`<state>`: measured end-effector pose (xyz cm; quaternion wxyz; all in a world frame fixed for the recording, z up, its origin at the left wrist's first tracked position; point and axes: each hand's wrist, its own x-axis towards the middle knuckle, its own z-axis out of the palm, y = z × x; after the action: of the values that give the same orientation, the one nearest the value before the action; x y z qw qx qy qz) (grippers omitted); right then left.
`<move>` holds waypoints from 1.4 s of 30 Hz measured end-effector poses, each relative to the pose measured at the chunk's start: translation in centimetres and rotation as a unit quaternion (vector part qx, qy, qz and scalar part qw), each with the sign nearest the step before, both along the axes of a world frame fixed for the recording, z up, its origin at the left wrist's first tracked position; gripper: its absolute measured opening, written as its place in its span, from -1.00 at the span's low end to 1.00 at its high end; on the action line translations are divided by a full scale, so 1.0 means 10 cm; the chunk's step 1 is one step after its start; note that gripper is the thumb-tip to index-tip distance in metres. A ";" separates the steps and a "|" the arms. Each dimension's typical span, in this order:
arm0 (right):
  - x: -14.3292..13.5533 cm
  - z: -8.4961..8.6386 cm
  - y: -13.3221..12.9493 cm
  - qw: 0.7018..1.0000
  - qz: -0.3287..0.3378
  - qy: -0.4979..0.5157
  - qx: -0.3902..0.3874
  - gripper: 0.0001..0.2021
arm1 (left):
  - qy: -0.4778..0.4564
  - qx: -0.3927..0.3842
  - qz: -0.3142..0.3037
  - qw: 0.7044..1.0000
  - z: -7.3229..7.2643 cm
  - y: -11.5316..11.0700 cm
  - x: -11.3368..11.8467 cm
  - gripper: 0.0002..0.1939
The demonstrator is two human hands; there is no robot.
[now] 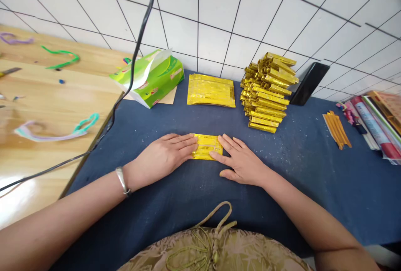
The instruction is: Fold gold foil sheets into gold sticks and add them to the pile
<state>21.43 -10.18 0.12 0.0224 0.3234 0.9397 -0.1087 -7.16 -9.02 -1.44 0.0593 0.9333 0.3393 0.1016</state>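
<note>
A gold foil paper sheet point(206, 146) lies flat on the dark blue cloth, with lengthwise crease lines across it. My left hand point(171, 154) rests flat on its left end, fingers stretched out together. On the right end, my right hand point(238, 158) presses with spread fingertips, thumb held apart. Behind the sheet lies a flat stack of gold foil paper point(211, 90). To the right of that stack stands a pile of folded gold paper strips point(267, 95), shaped like hollow tubes.
A green tissue pack point(159, 80) sits at the back left. A black cable point(139, 39) hangs across the left side. A black phone point(310, 83) leans on the tiled wall. Orange-brown strips point(336, 129) and several books point(374, 124) lie right. Pipe cleaners point(56, 132) lie on the wooden table.
</note>
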 end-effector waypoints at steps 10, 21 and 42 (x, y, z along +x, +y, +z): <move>0.05 -0.04 0.02 1.000 0.003 0.027 0.003 -0.36 | 0.007 0.002 -0.015 1.000 0.00 0.03 -0.01 -0.58; 0.04 -0.03 0.12 0.997 0.005 0.072 -0.026 -0.35 | -0.014 -0.001 -0.015 1.000 0.00 0.05 -0.01 -0.59; 0.10 -0.06 0.17 0.998 0.053 0.019 0.008 -0.49 | -0.023 -0.019 -0.015 0.999 0.01 0.04 -0.02 -0.60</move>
<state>22.41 -8.45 -0.47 0.0075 0.2713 0.9566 -0.1065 -7.39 -8.65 -1.33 0.0866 0.9343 0.3257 0.1161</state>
